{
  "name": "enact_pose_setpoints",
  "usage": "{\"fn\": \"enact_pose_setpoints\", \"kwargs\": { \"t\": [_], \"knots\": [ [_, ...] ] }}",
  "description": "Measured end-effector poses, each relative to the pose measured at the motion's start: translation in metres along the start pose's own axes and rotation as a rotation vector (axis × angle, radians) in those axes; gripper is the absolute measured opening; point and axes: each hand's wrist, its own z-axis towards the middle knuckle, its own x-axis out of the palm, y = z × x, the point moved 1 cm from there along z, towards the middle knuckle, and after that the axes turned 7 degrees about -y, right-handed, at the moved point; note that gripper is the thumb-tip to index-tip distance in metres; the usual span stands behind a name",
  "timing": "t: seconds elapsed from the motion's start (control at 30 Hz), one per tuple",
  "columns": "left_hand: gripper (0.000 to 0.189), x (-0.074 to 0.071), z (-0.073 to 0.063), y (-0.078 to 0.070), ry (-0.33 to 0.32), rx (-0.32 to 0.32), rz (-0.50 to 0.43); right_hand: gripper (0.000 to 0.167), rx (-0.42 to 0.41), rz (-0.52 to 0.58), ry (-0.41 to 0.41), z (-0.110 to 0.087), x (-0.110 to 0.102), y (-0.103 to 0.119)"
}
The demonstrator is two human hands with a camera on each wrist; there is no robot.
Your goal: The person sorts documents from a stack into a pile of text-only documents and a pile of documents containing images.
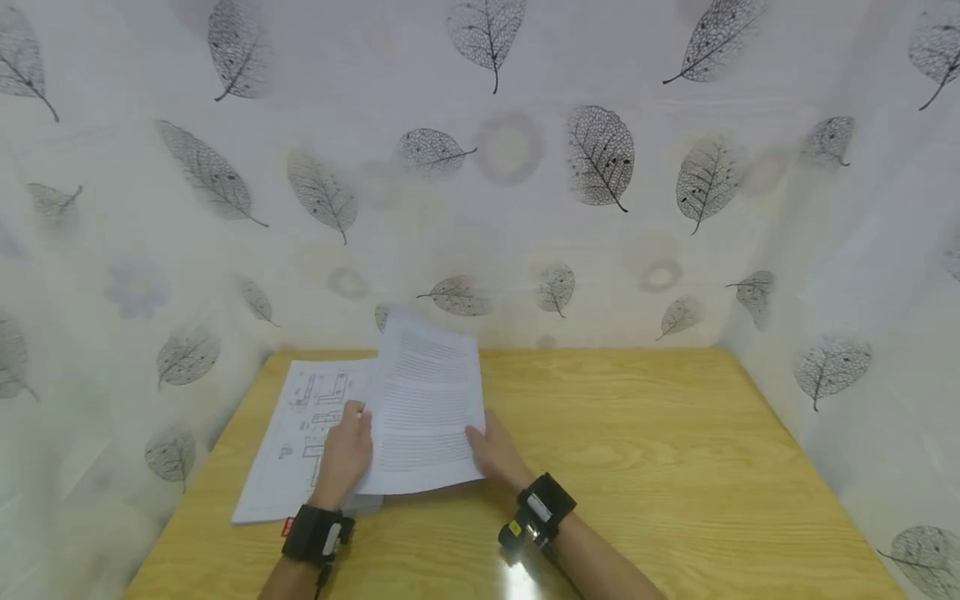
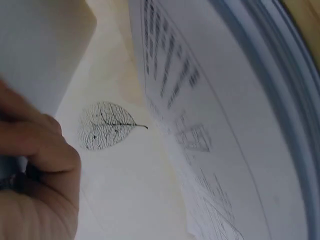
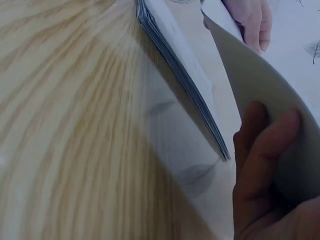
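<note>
A white printed paper point(image 1: 431, 400), covered in lines of text, is held up at a tilt over the table. My left hand point(image 1: 348, 450) grips its left edge, thumb on the printed side. On the right edge, low down, my right hand point(image 1: 495, 450) pinches it; the right wrist view shows fingers point(image 3: 280, 132) curled against the plain back of the paper point(image 3: 255, 80). Beneath and left of it lies a thick stack of papers point(image 1: 262, 492), its top page bearing technical drawings. In the left wrist view the stack point(image 2: 225, 100) stands beside my left hand point(image 2: 40, 165).
The wooden table point(image 1: 637, 433) stretches to the right of the hands. A leaf-patterned curtain point(image 1: 510, 233) surrounds its back and sides. A small red tag point(image 1: 287, 527) shows at the stack's near edge. Black camera straps point(image 1: 546, 504) wrap both wrists.
</note>
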Motion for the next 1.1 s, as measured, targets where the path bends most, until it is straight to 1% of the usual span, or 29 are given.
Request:
{"fn": "enact_pose_setpoints", "kwargs": {
  "t": [0.1,0.2,0.37,0.4,0.5,0.6,0.63,0.73,0.8,0.9,1.03,1.1],
  "knots": [
    [0.034,0.01,-0.004,-0.007,0.053,0.015,-0.004,0.041,-0.042,-0.118,-0.035,-0.007,-0.021,-0.001],
    [0.032,0.021,-0.008,-0.013,0.101,0.05,-0.019,0.041,-0.074,-0.165,-0.077,-0.012,-0.045,-0.003],
    [0.026,0.039,-0.014,-0.031,0.135,0.17,-0.088,0.043,-0.099,-0.227,-0.15,-0.024,-0.086,-0.005],
    [0.025,0.043,-0.015,-0.034,0.154,0.185,-0.1,0.043,-0.095,-0.228,-0.152,-0.027,-0.093,-0.005],
    [0.025,0.054,-0.016,-0.042,0.226,0.204,-0.143,0.041,-0.07,-0.227,-0.118,-0.036,-0.113,-0.008],
    [0.027,0.066,-0.017,-0.047,0.313,0.207,-0.195,0.039,-0.005,-0.217,-0.077,-0.044,-0.13,-0.015],
    [0.026,0.071,-0.017,-0.048,0.337,0.213,-0.214,0.039,0.021,-0.22,-0.073,-0.046,-0.136,-0.016],
    [0.028,0.084,-0.019,-0.055,0.386,0.229,-0.255,0.038,0.066,-0.245,-0.084,-0.05,-0.152,-0.022],
    [0.029,0.092,-0.02,-0.062,0.397,0.247,-0.264,0.038,0.08,-0.269,-0.086,-0.05,-0.162,-0.025],
    [0.029,0.1,-0.021,-0.075,0.394,0.273,-0.263,0.038,0.091,-0.315,-0.095,-0.05,-0.176,-0.028],
    [0.027,0.104,-0.022,-0.09,0.387,0.291,-0.242,0.039,0.105,-0.357,-0.101,-0.049,-0.188,-0.029],
    [0.027,0.106,-0.023,-0.094,0.39,0.28,-0.235,0.04,0.104,-0.356,-0.097,-0.048,-0.191,-0.029]
  ]
}}
